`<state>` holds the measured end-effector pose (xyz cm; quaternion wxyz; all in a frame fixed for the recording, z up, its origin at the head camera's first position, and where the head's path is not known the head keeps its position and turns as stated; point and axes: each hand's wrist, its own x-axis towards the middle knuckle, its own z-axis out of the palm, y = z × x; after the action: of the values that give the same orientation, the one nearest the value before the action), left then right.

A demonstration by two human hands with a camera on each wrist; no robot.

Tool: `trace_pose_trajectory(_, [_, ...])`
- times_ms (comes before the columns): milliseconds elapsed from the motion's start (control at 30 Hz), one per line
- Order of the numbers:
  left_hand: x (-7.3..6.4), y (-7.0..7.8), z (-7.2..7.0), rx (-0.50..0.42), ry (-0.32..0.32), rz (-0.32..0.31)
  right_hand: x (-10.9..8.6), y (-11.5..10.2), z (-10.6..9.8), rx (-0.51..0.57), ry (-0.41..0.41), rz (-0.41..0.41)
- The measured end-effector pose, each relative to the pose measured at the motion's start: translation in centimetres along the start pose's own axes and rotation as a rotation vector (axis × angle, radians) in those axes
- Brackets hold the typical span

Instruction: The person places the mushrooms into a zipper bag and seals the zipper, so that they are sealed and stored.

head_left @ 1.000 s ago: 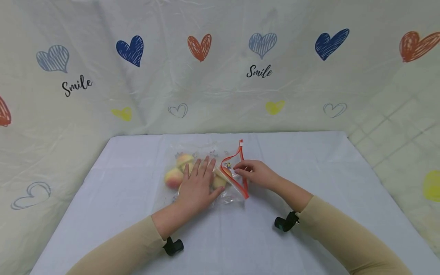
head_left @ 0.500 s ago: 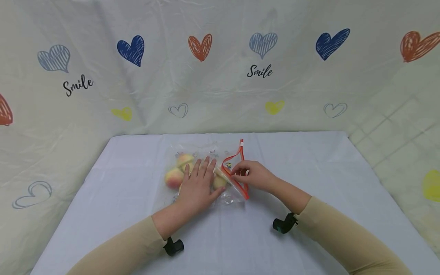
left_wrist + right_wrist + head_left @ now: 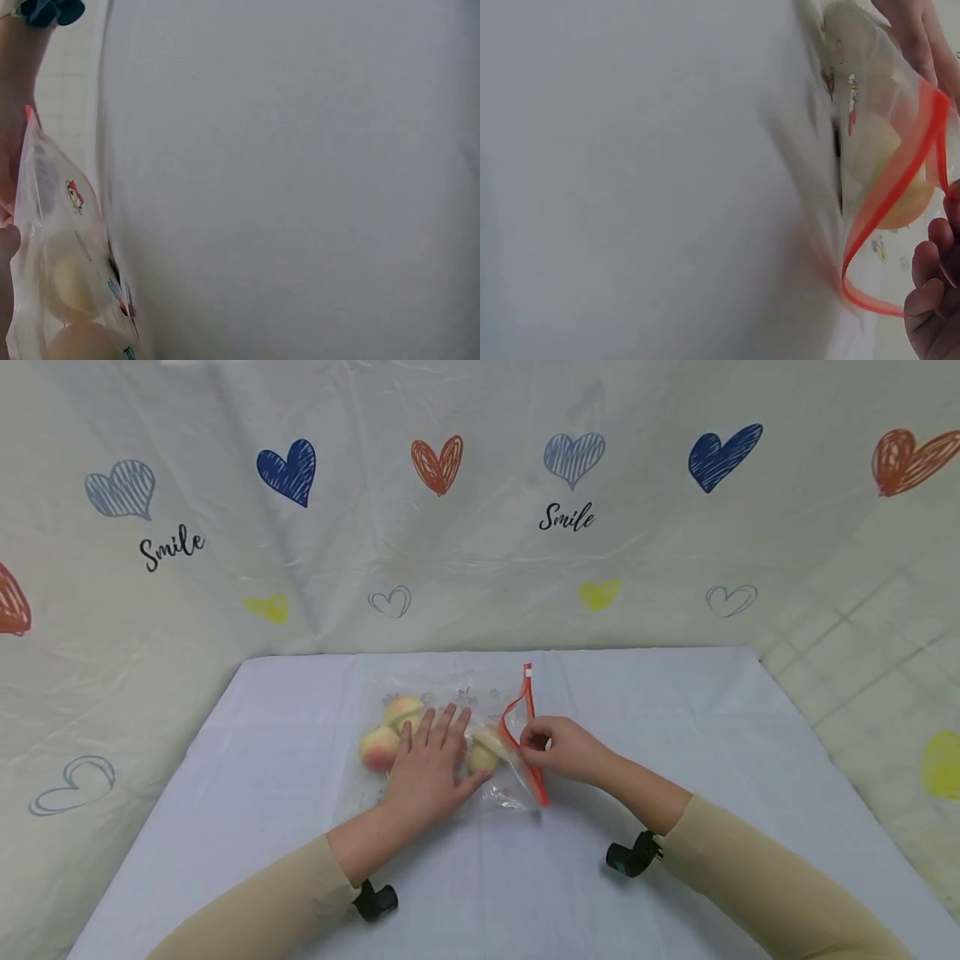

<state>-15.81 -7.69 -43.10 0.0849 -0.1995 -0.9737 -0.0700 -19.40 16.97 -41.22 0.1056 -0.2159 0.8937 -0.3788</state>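
A clear zip-lock bag [image 3: 501, 794] with a red zip strip [image 3: 529, 685] lies on the table, its mouth toward the right. Several red-and-yellow peach-like fruits [image 3: 380, 748] are inside. My left hand [image 3: 427, 768] rests on top of the bag with the fingers spread, covering part of the fruit. At the mouth, my right hand [image 3: 566, 752] pinches the near side of the strip with curled fingers. The right wrist view shows the strip [image 3: 885, 196] bowed, so the mouth gapes, with a pale fruit [image 3: 907, 196] behind the plastic.
A white cloth covers the table [image 3: 300, 710]. Behind it hangs a pale sheet [image 3: 480, 543] printed with hearts and "Smile". Black wrist cameras [image 3: 633, 855] sit below both tan sleeves [image 3: 757, 877].
My right hand reached onto the zip strip, took hold of it and drew it slightly right and toward me. The mouth's gap looks narrower from above. My left hand has stayed on the bag.
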Motion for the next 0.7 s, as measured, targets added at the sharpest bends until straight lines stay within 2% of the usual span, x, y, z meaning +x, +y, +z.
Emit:
trace_pose_trajectory(167, [-0.1,-0.4,0.2,0.01,0.005,-0.003,-0.9,0.8,-0.3,-0.023,0.008,0.034])
trace_pose_trajectory(500, [-0.2,-0.7,0.3,0.011,-0.035,-0.012,-1.9,1.7,-0.7,-0.036,-0.024,0.122])
trace_pose_trajectory(700, [-0.2,-0.8,0.5,0.033,-0.043,-0.007,-1.5,1.7,-1.0,-0.058,0.066,0.237])
